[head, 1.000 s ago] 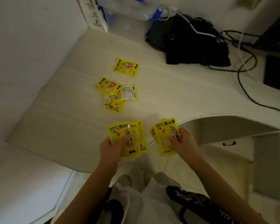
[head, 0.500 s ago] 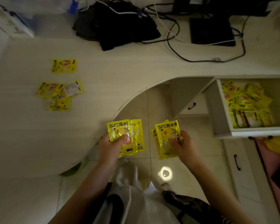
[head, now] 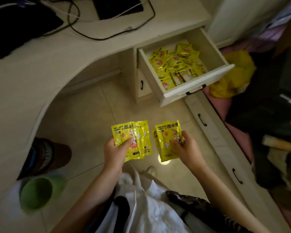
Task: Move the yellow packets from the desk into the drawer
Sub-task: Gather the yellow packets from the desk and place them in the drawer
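Green cup (head: 36,192) on tiled floor (head: 84,111), black cables (head: 111,33) up top — perhaps a yellow bag (head: 233,76) at right

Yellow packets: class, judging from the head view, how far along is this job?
Done: many yellow packets already lie in the open drawer. In hand: the left hand and right hand each grip a bunch, over the floor. Left: dropping both bunches in; the desk's packet area is out of view.

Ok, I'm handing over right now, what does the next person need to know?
Left hand: grips a fan of yellow packets.
Right hand: grips a second stack of packets.
Both bunches are over the floor, short of the open drawer.
Done: the drawer already holds a pile of packets.
Left: drop both bunches in. No desk packets show in this view, so check the desk for leftovers.
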`<state>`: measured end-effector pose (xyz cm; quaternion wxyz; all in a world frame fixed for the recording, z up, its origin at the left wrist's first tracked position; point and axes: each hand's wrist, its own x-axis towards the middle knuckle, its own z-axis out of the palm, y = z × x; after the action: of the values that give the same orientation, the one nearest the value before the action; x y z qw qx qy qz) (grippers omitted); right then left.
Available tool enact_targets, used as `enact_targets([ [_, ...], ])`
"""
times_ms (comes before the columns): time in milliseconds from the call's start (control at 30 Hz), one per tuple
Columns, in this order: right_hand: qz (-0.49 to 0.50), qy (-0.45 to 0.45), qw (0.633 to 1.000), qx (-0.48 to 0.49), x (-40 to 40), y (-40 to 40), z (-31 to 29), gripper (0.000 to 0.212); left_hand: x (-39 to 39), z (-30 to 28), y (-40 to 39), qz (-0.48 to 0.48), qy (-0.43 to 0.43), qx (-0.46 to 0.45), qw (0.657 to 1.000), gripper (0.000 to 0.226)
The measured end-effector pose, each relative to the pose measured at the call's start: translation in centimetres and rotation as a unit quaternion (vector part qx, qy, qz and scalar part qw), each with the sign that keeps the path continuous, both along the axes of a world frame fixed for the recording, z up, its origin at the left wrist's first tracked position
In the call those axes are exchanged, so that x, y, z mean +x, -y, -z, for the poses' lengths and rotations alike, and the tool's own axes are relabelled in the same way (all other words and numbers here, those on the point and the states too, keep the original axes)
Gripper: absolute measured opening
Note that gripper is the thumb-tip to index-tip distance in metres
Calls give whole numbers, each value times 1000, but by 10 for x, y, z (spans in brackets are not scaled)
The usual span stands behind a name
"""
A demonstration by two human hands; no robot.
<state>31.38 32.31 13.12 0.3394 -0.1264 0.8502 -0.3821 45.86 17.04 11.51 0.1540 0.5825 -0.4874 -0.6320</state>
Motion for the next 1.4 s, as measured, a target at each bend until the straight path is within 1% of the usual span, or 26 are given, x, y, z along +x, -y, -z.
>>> enact_targets([
  [133,59,-12,998,12,-26,-32,4,17,-41,2,-18,45,5,6,999,17],
  [267,99,-14,995,9,-55,-44,6,15,-79,2,-19,66,10,8,998,19],
  [400,129,-11,992,14,-90,-40,11,16,-122,3,-6,83,1,4,997,18],
  [533,136,-17,990,25,-133,-21,10,16,-168,6,19,94,1,12,996,16],
  [633,121,-20,992,19,-165,-3,5,9,-201,4,40,100,1,12,995,15],
  [667,117,-23,993,19,-175,5,3,11,-212,3,47,101,1,9,995,15],
  [733,117,-31,992,20,-198,22,-1,23,-235,2,62,108,2,5,994,16],
  [867,109,-27,994,11,-236,47,-3,8,-271,5,84,108,3,8,994,16],
  [1033,81,-33,996,11,-278,64,1,9,-303,13,97,97,14,20,995,18],
  [1200,45,-33,998,8,-333,73,11,14,-341,21,96,64,34,19,997,16],
  [1267,20,-14,1000,6,-357,74,15,6,-356,25,93,44,42,20,998,18],
  [1333,-13,6,1000,10,-384,75,18,9,-372,30,87,18,55,17,998,24],
  [1400,-48,16,999,5,-412,76,19,4,-389,33,80,-15,68,26,997,34],
])
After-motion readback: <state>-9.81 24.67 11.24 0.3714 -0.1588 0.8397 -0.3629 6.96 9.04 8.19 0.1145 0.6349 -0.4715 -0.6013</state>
